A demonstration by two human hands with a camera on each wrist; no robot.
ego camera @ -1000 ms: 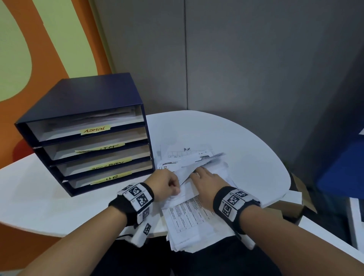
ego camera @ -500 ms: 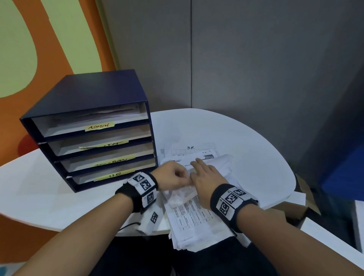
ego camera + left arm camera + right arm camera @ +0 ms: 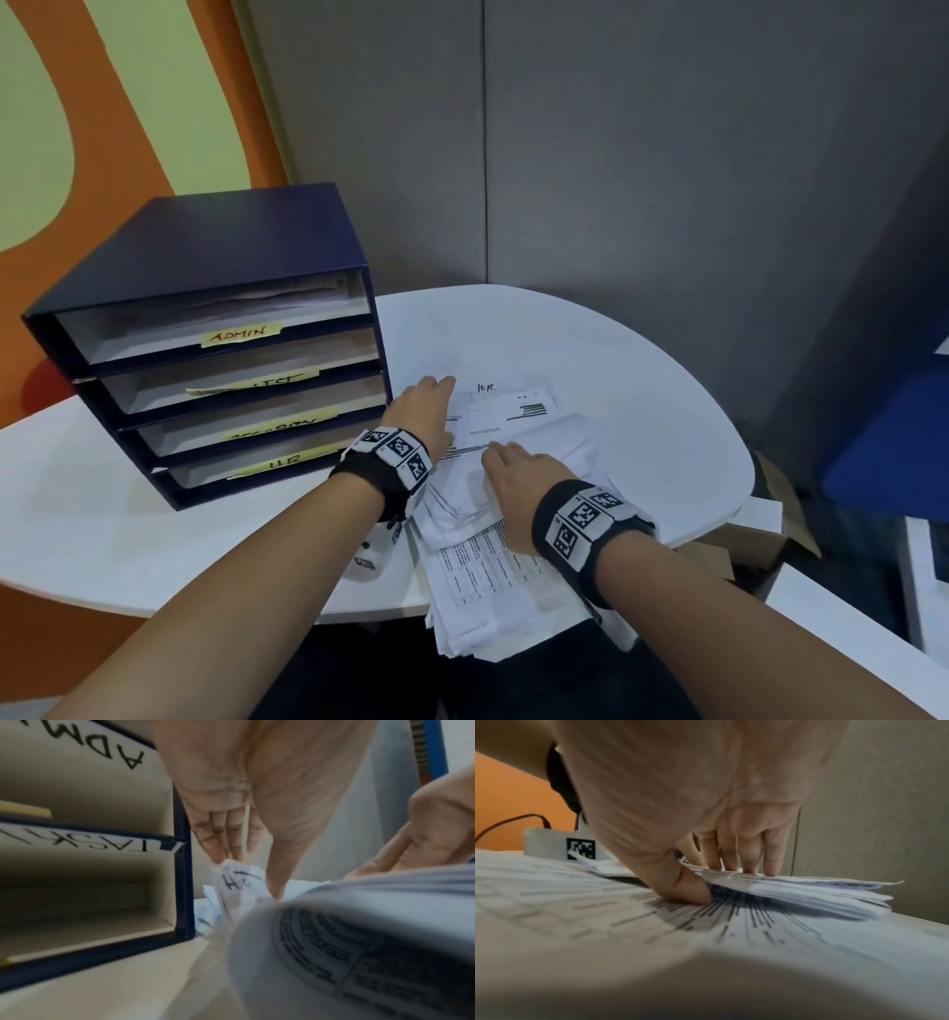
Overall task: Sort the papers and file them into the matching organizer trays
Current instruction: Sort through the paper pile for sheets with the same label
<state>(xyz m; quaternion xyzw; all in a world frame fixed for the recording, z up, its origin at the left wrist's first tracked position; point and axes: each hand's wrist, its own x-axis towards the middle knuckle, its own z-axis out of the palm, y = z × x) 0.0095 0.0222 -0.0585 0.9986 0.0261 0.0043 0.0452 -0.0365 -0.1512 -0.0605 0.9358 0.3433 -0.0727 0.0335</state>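
Left grip (image 3: 418,416): pinches H.R. sheet (image 3: 513,398) corner.
Right grip (image 3: 513,478): pinches top sheets of pile (image 3: 493,580).
Filed: ADMIN tray (image 3: 133,339) holds sheets.
Unfiled: pile on tabletop (image 3: 616,370).

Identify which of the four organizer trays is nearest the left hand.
The bottom tray, labelled HR: it sits lowest in the organizer, closest to the left hand.

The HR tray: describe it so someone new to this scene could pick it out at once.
On the white curved table stands a dark blue four-tier paper organizer, left of the loose pile of white printed papers. The HR tray is its lowest slot; unlike the three above, its yellow tape label reads HR.
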